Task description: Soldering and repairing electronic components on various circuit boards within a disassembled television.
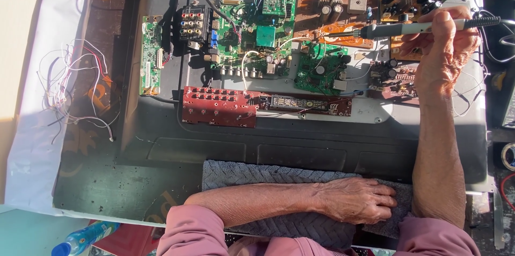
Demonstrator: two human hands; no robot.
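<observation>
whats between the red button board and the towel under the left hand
In the head view, only bare dark back panel lies between the red button board and the grey towel.

Sleeves: pink fabric, pushed up to the elbows on both arms, soft folds at the cuffs.
Forearms: bare below the sleeves.
Left hand: bare, no ring or watch visible.
Right hand: bare, likewise unadorned.

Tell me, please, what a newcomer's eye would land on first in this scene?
First, the cluster of green and brown circuit boards on the grey metal panel at top centre. Then the right hand at upper right, gripping a soldering iron pointed at them. The left hand lies flat on a grey towel below.
</observation>
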